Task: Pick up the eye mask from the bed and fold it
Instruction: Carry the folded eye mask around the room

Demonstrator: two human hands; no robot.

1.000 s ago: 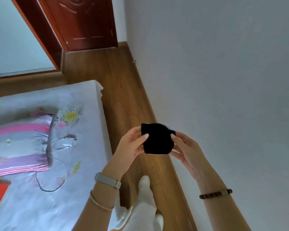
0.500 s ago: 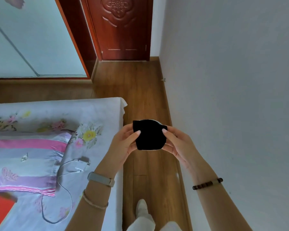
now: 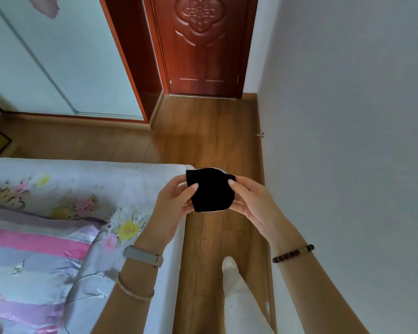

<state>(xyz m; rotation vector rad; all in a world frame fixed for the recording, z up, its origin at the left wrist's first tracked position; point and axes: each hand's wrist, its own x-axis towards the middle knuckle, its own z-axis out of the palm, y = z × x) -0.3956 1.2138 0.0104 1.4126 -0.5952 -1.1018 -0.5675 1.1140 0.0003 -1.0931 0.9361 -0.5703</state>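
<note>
Black eye mask [image 3: 211,192] pinched between both raised hands [image 3: 173,201].

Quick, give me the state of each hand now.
Left hand: closed on the folded black fabric eye mask.
Right hand: closed on the same mask's other side.
</note>
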